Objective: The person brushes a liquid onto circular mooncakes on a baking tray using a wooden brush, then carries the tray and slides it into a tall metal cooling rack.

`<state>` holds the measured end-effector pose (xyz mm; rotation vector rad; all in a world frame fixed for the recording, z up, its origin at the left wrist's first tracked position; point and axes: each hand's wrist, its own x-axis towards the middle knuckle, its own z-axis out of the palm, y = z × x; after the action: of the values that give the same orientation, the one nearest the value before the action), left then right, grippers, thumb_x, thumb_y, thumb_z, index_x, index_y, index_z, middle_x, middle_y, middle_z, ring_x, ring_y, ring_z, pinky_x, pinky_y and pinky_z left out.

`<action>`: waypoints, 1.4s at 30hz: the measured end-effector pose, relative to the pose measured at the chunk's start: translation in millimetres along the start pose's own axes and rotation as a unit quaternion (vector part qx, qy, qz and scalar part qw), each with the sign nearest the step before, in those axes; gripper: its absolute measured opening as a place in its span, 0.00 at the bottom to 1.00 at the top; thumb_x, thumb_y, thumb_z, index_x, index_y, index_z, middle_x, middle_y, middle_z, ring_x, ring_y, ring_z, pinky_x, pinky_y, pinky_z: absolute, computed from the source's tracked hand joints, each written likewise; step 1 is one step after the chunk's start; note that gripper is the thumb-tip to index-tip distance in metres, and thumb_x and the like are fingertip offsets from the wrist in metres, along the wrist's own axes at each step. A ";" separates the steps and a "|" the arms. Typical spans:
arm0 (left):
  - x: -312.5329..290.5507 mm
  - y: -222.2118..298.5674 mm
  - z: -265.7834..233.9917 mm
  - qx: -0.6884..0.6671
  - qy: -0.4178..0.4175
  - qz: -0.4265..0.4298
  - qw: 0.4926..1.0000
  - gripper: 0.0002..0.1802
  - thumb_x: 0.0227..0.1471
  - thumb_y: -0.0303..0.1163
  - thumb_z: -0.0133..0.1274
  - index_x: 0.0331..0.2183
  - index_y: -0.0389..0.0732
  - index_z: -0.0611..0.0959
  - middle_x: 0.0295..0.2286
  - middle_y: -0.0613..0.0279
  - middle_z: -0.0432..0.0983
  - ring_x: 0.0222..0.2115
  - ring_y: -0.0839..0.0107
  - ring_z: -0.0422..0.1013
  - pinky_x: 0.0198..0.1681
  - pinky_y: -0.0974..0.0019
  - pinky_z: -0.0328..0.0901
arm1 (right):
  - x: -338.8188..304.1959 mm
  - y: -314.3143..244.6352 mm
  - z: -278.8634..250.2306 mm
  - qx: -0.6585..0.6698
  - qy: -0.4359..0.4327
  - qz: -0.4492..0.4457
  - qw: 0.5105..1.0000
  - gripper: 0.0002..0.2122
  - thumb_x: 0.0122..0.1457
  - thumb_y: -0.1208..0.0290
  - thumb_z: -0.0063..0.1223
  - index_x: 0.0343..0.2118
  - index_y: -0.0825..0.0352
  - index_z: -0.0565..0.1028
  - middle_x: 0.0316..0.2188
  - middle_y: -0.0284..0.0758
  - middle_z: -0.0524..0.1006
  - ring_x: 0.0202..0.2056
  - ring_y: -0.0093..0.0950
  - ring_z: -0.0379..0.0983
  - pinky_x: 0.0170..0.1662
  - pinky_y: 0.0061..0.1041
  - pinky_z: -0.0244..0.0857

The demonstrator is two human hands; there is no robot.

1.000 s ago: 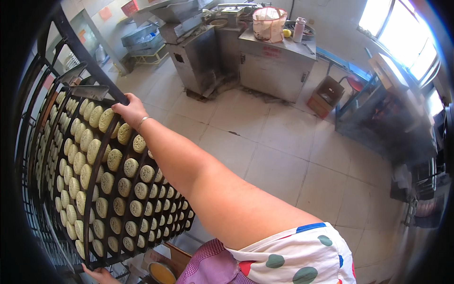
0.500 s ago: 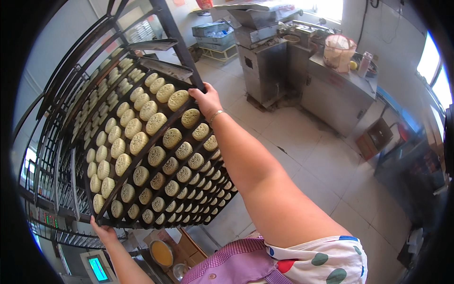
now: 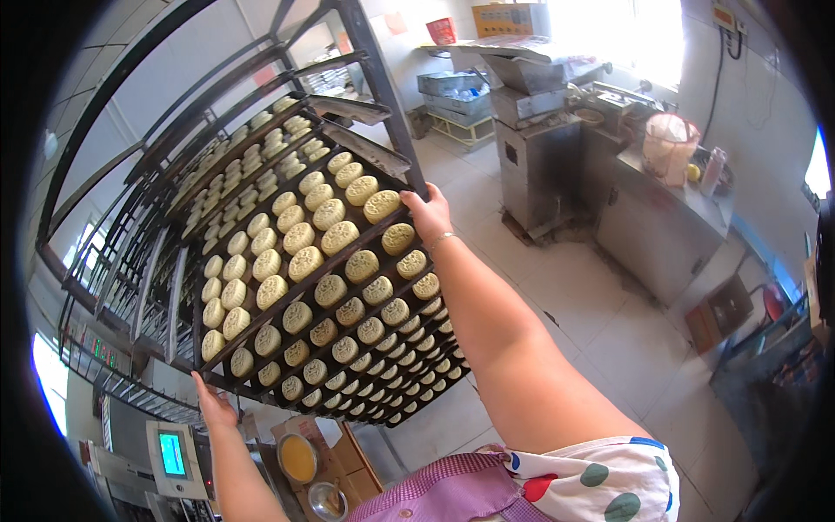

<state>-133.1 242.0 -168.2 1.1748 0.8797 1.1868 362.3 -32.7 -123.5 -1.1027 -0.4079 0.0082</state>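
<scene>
A dark baking tray [image 3: 300, 285] carrying rows of pale, round, patterned cakes [image 3: 305, 264] sits in the upper part of a tall dark metal rack [image 3: 393, 96]. My right hand [image 3: 428, 215] is closed at the tray's right front corner, beside the rack post, with the thumb over the edge and the other fingers partly hidden. At the left front corner, my left hand [image 3: 216, 407] touches the edge with its fingers stretched out and the palm off it. Below, more trays with similar cakes [image 3: 345, 350] are stacked closely in the rack.
A control panel with a lit screen [image 3: 174, 454] stands at lower left. Near it are a bowl of yellow liquid [image 3: 297, 458] and a metal bowl [image 3: 328, 500] by a cardboard box. Across the tiled floor [image 3: 578, 291] stand a steel machine [image 3: 537, 165] and a steel cabinet [image 3: 648, 235].
The view has shifted, so rack and tray appear farther right. My left hand has loosened, its fingers straighter against the tray corner. My right hand stays at the right corner.
</scene>
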 end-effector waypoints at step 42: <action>-551.6 -333.0 -159.2 0.531 -0.053 -0.350 0.770 0.21 0.41 0.36 0.55 0.39 0.38 0.78 0.40 0.45 0.72 0.42 0.52 0.68 0.46 0.59 0.64 | 34.5 31.5 3.0 0.064 -0.109 0.101 0.987 0.27 0.51 0.56 0.52 0.49 0.71 0.66 0.45 0.38 0.68 0.46 0.35 0.64 0.46 0.34 0.62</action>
<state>-321.5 -255.7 -564.8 1.5173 1.8012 -0.1046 399.4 -8.5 -138.7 -1.0149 -0.4827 0.3335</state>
